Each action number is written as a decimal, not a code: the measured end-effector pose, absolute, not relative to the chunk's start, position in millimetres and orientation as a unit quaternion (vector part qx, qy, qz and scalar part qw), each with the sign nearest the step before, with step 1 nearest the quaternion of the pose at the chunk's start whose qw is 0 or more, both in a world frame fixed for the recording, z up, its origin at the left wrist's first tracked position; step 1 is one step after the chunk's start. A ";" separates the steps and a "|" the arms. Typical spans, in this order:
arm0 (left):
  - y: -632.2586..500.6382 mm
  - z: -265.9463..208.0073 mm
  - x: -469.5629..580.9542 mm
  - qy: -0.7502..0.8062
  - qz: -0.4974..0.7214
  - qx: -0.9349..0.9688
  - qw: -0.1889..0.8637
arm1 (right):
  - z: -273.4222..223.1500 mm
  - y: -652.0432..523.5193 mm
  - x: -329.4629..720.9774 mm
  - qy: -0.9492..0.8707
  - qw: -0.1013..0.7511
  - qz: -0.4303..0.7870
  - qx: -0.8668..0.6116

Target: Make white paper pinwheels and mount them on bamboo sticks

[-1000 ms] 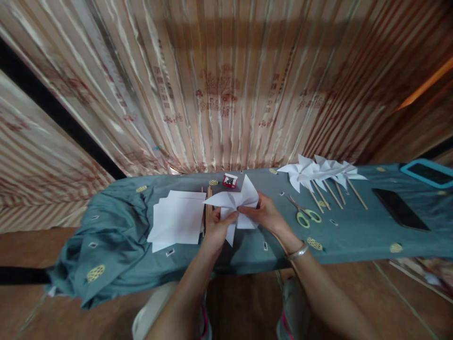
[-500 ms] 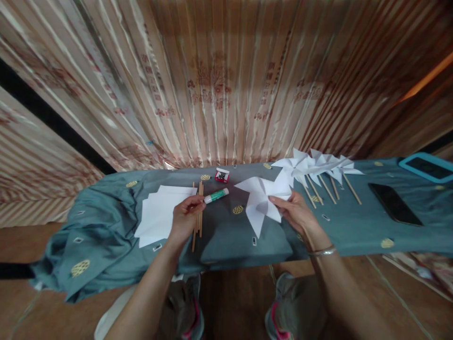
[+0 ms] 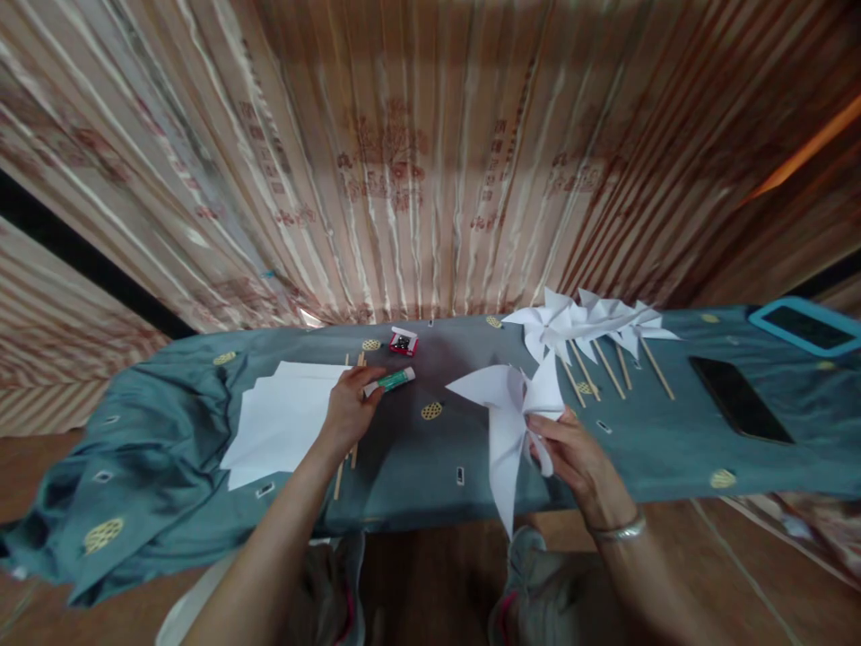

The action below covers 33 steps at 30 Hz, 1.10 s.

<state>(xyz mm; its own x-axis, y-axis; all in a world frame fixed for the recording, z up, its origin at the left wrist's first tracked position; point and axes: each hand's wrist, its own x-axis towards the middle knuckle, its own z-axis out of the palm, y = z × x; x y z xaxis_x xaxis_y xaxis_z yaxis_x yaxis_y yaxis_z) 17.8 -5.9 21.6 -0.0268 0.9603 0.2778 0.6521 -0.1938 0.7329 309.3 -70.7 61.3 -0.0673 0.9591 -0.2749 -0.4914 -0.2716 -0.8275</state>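
Observation:
My left hand (image 3: 351,404) is closed around one end of a green and white glue stick (image 3: 395,380), low over the wooden sticks (image 3: 355,453). Between the thumb and fingers of my right hand (image 3: 569,449) is a folded white paper pinwheel (image 3: 506,408), raised and tilted, its points spread to the left and downward. Beside my left hand lies a stack of white paper sheets (image 3: 279,422). A small open red box (image 3: 404,342) with dark little pieces in it sits just beyond the glue stick.
Several finished pinwheels on sticks (image 3: 585,323) lie overlapping at the back right. Further right are a black phone (image 3: 740,399) and a blue-framed tablet (image 3: 807,325). A green patterned cloth (image 3: 430,467) covers the narrow table, bunched at the left; a striped curtain (image 3: 404,251) hangs behind.
My left hand has lowered the glue stick toward the cloth by the sticks. My right hand has lifted and tilted the pinwheel toward me. The view has shifted slightly.

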 end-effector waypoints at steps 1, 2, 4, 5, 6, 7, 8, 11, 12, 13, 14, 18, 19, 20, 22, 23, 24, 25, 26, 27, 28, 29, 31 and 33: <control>-2.8 20.3 20.0 0.604 0.372 0.680 0.186 | 60.2 -72.2 307.9 -0.280 0.529 0.678 -0.426; 0.5 19.1 22.2 0.605 0.363 0.686 0.178 | 58.7 -73.8 306.1 -0.286 0.520 0.680 -0.431; 7.3 17.5 25.6 0.606 0.349 0.694 0.171 | 55.0 -77.4 301.0 -0.305 0.494 0.688 -0.436; 10.4 17.4 26.3 0.605 0.344 0.698 0.171 | 53.0 -79.4 297.8 -0.321 0.479 0.693 -0.433; 13.1 17.9 25.9 0.603 0.339 0.702 0.173 | 51.1 -81.5 294.3 -0.341 0.462 0.700 -0.425; 15.3 19.0 24.3 0.601 0.336 0.704 0.174 | 49.4 -83.7 290.7 -0.365 0.443 0.705 -0.416; 16.9 20.7 21.6 0.603 0.338 0.702 0.171 | 47.9 -85.9 287.3 -0.389 0.422 0.709 -0.409; 18.2 26.9 7.9 0.625 0.361 0.678 0.139 | 44.8 -92.0 279.0 -0.449 0.365 0.711 -0.400; 17.8 28.5 2.7 0.635 0.365 0.669 0.128 | 43.8 -93.5 277.4 -0.464 0.349 0.709 -0.400; 17.1 29.6 -2.1 0.644 0.366 0.661 0.120 | 42.7 -94.6 276.5 -0.475 0.337 0.707 -0.401; 16.4 30.1 -6.4 0.650 0.364 0.657 0.116 | 41.3 -95.2 276.3 -0.485 0.328 0.704 -0.403; 14.1 27.1 -19.0 0.655 0.343 0.664 0.112 | 33.2 -92.7 282.0 -0.495 0.324 0.678 -0.436; 13.4 25.7 -22.0 0.655 0.338 0.667 0.108 | 30.9 -91.0 284.5 -0.493 0.328 0.669 -0.449; 12.7 24.4 -25.3 0.655 0.333 0.670 0.104 | 28.7 -89.2 287.1 -0.491 0.331 0.660 -0.462; 10.3 21.8 -33.1 0.655 0.322 0.677 0.095 | 25.4 -85.2 292.1 -0.485 0.338 0.646 -0.483; 8.7 20.3 -37.3 0.654 0.314 0.682 0.093 | 24.6 -83.2 294.1 -0.483 0.341 0.641 -0.489; 6.7 18.6 -41.6 0.653 0.306 0.686 0.092 | 24.3 -81.3 295.6 -0.480 0.344 0.639 -0.493; 4.5 16.7 -45.7 0.653 0.298 0.690 0.091 | 24.5 -79.5 296.5 -0.477 0.348 0.639 -0.493; 2.0 14.4 -49.5 0.653 0.290 0.694 0.091 | 25.2 -77.8 296.9 -0.474 0.353 0.639 -0.492; -0.5 11.7 -52.9 0.654 0.283 0.696 0.091 | 26.1 -76.2 296.7 -0.470 0.361 0.640 -0.490; -3.0 8.8 -55.8 0.654 0.278 0.698 0.089 | 27.0 -74.7 296.0 -0.465 0.370 0.640 -0.488; -5.4 5.7 -58.1 0.652 0.274 0.701 0.087 | 27.8 -73.3 295.0 -0.458 0.379 0.640 -0.487; -9.5 -0.7 -61.3 0.649 0.268 0.707 0.085 | 28.6 -70.6 292.2 -0.439 0.398 0.642 -0.487; -12.5 -6.4 -63.3 0.650 0.262 0.709 0.082 | 28.0 -67.9 289.1 -0.414 0.414 0.644 -0.492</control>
<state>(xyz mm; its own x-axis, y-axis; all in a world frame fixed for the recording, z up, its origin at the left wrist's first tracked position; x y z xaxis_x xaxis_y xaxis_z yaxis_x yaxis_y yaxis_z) -63.3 -12.5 -6.4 0.0177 0.9644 0.2639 0.8780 -0.1413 0.4573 289.1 -67.9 28.0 -0.1728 0.9410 -0.2909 -0.1254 -0.3140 -0.9411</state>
